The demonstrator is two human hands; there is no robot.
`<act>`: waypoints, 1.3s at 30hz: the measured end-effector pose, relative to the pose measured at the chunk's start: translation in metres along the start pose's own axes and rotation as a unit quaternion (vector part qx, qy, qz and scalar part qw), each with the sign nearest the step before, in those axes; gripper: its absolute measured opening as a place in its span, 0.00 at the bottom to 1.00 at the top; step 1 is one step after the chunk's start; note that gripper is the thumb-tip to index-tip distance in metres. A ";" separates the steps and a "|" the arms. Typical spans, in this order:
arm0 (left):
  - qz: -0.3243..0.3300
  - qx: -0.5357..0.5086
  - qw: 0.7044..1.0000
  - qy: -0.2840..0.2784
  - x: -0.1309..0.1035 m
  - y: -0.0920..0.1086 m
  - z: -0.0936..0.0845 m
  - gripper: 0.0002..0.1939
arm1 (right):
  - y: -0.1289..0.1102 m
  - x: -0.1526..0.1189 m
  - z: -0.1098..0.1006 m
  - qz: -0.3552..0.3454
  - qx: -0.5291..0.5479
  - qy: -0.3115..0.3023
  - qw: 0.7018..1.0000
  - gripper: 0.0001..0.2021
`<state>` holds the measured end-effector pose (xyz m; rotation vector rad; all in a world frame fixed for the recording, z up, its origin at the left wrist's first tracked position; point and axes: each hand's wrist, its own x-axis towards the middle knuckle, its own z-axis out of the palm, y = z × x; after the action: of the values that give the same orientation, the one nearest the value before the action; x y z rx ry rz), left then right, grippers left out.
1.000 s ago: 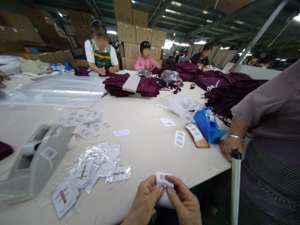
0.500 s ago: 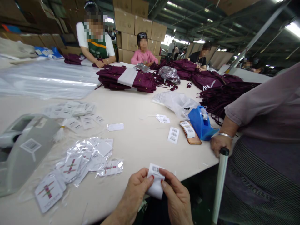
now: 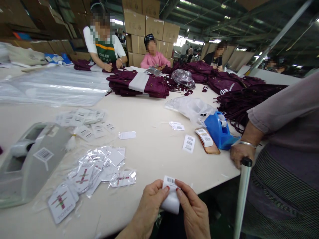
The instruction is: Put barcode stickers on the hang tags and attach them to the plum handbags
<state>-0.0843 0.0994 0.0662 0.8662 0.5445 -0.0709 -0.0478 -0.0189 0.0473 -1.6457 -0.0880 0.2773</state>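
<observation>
A white barcode label strip (image 3: 170,199) is pinched between both hands at the table's front edge, its lower part curling down. My left hand (image 3: 152,202) grips its left side with thumb and fingers. On its right side, my right hand (image 3: 193,205) holds the strip near the printed barcode. To the left lie bagged hang tags (image 3: 96,166) and a TOTEM tag (image 3: 61,202). Barcode stickers (image 3: 86,121) are spread behind them. Farther right lie a label sheet (image 3: 188,143) and an orange-edged phone (image 3: 211,148) with labels on it.
A grey tape dispenser (image 3: 32,166) stands at the left, a blue one (image 3: 218,131) at the right. A person's hand (image 3: 240,154) rests on the table edge beside a metal pole (image 3: 243,199). Folded maroon bags (image 3: 157,87) and several people are across the table.
The view has shifted slightly, so the table items appear farther right. Both hands still hold the strip, whose lower part is curled more. The person in pink has tilted their head.
</observation>
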 end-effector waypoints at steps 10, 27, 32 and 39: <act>0.036 0.033 0.998 -0.033 0.001 -0.006 -0.011 0.20 | 0.004 -0.002 -0.008 -0.042 0.001 -0.039 0.998 0.16; 0.046 0.045 0.997 0.032 -0.004 -0.014 0.000 0.11 | 0.006 -0.007 -0.004 -0.033 0.021 -0.014 0.999 0.16; 0.031 0.072 0.996 0.033 -0.006 -0.010 0.001 0.11 | -0.002 -0.005 -0.015 -0.305 -0.282 0.006 0.910 0.17; 0.050 0.153 0.987 0.023 -0.011 -0.005 0.001 0.13 | -0.012 -0.002 -0.015 -0.362 -0.306 -0.076 0.877 0.16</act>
<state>-0.0945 0.0940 0.0682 1.1965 0.5398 -0.0439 -0.0446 -0.0329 0.0609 -2.0738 -0.9771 -0.2291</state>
